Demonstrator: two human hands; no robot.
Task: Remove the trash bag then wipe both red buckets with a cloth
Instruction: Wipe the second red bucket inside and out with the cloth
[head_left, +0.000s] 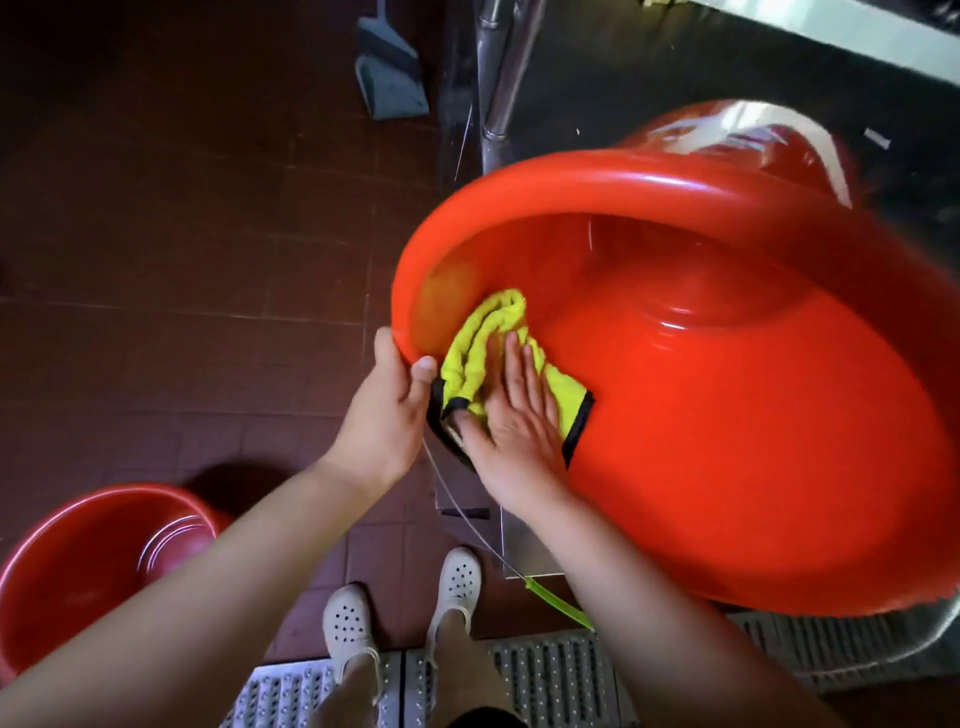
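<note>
The tilted red bucket (727, 415) is steadied at its rim by the left hand (387, 410), grip clenched on the rim. Inside it, a yellow cloth (488, 338) is pressed flat by the right hand (511, 415), fingers spread. A second red bucket (88, 566) stands on the floor (182, 260), well apart.

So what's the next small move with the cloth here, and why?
Probably sweep the right hand and cloth further along the inner wall. The cloth sits just inside the rim of the tilted bucket, which the left hand grips, so most of the interior lies beyond it.
</note>
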